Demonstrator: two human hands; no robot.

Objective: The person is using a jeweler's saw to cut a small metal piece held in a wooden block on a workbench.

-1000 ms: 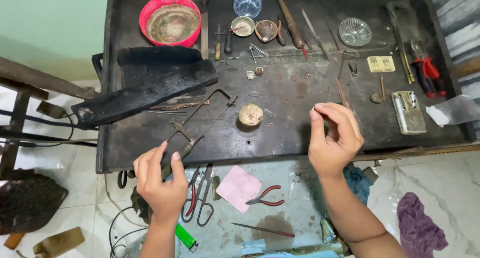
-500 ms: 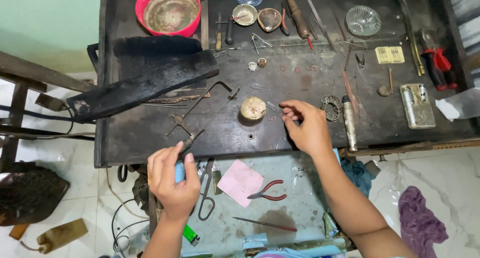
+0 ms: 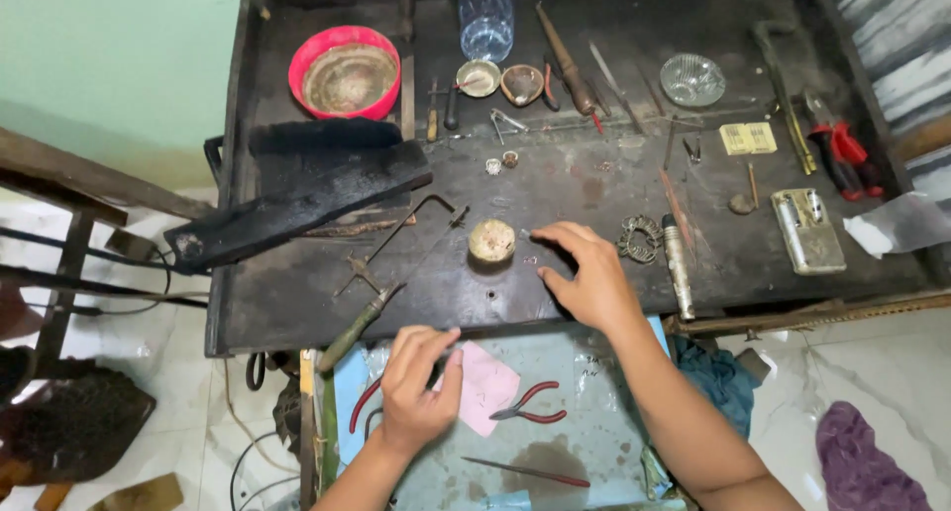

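Meanwhile the right hand (image 3: 594, 278) is resting on the dark workbench (image 3: 297, 303), having come down and leftward from where it hovered near the bench's middle a second ago; its fingers are now curled, with thumb and forefinger pinching some fine pointed piece (too small to make out) just beside the small round pale block (image 3: 492, 241). That block is sitting near the front-centre of the bench, and the fingertips are almost touching it, so the work seems to be closing in on that spot. The left hand (image 3: 418, 390) is hanging below the bench edge, over the pink paper (image 3: 487, 386), its fingers pressed together around a thin tool whose kind I cannot tell; it has drifted rightward compared with before. Red-handled pliers (image 3: 532, 403) are lying near it on the lower blue surface. A coiled metal ornament (image 3: 640, 240) is lying just right of the right hand.
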